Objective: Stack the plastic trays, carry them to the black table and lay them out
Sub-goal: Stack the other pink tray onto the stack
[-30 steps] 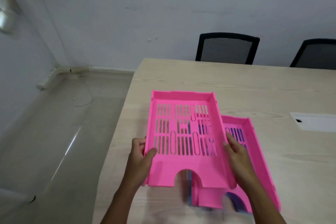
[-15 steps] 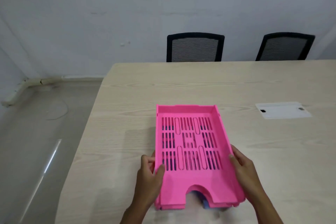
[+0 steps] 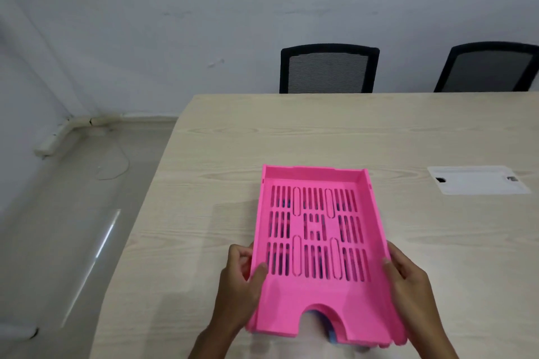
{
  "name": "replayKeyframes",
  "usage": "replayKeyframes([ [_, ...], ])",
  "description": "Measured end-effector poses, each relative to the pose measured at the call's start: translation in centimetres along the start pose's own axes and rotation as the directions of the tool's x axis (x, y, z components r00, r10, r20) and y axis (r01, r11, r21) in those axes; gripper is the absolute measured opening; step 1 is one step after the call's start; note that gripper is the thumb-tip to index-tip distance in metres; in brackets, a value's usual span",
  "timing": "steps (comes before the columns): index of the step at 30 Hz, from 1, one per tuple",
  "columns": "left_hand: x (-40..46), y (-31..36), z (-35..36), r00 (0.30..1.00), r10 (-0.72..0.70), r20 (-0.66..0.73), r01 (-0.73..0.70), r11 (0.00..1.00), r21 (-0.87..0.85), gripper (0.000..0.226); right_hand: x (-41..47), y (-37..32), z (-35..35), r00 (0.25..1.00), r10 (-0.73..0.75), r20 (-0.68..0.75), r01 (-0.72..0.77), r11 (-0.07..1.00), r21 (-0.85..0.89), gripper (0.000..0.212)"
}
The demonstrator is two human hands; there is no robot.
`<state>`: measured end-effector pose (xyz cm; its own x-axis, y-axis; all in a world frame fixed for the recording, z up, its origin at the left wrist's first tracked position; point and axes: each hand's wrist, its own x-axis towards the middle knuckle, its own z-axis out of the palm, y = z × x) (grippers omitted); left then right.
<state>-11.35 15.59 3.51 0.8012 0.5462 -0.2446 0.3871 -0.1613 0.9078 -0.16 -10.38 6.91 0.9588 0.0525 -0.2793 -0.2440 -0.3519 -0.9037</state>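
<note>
A pink slotted plastic tray lies on top of a stack of trays near the front of a light wooden table. Blue and pink edges of lower trays show through the front notch and the slots. My left hand grips the stack's left side, thumb over the rim. My right hand holds the right side, fingers along the wall. The black table is not in view.
Two black mesh office chairs stand behind the table's far edge. A white cable hatch is set into the table at the right. Grey floor lies to the left, with a thin cable on it.
A second earlier the top pink tray was offset over another pink tray; it now sits squarely on the stack, and both hands have closed on its sides. The view shifted right.
</note>
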Motion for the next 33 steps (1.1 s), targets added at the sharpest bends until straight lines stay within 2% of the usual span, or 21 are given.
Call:
replayKeyframes([
  [9,-0.4,-0.8,0.1,1.0,0.021,-0.011,-0.021,1.0,0.01,0.016,-0.1,1.4,0.3,0.999,0.039,0.002,-0.039,0.999,0.022,0.044],
  [16,1.0,1.3,0.0,0.994,0.045,-0.098,-0.055,0.994,-0.098,0.018,0.8,1.1,-0.7,0.994,0.105,0.014,-0.106,0.994,0.041,0.047],
  [17,1.6,1.4,0.1,0.997,0.031,-0.077,-0.039,0.993,-0.109,0.023,1.0,0.9,-0.8,0.994,0.106,0.005,-0.107,0.993,0.049,0.044],
  [20,3.1,1.3,0.4,0.989,-0.109,0.098,0.124,0.978,-0.166,0.07,1.8,1.0,-0.9,0.996,0.082,-0.037,-0.079,0.993,0.082,0.022],
  [22,4.0,0.4,0.7,0.953,-0.207,0.223,0.267,0.92,-0.286,0.087,2.8,1.5,-0.6,0.993,0.113,0.034,-0.116,0.991,0.072,0.034],
  [24,4.3,0.0,0.8,0.911,-0.264,0.317,0.367,0.87,-0.329,0.078,3.7,2.6,0.0,0.965,0.199,0.17,-0.215,0.973,0.082,0.055],
  [27,4.3,-0.8,0.9,0.876,-0.292,0.383,0.422,0.85,-0.316,0.071,5.2,4.8,0.5,0.896,0.324,0.304,-0.383,0.911,0.156,0.083],
  [33,3.5,-1.2,1.0,0.888,-0.296,0.353,0.412,0.852,-0.323,0.077,5.3,5.0,0.4,0.887,0.294,0.356,-0.372,0.911,0.175,0.075],
])
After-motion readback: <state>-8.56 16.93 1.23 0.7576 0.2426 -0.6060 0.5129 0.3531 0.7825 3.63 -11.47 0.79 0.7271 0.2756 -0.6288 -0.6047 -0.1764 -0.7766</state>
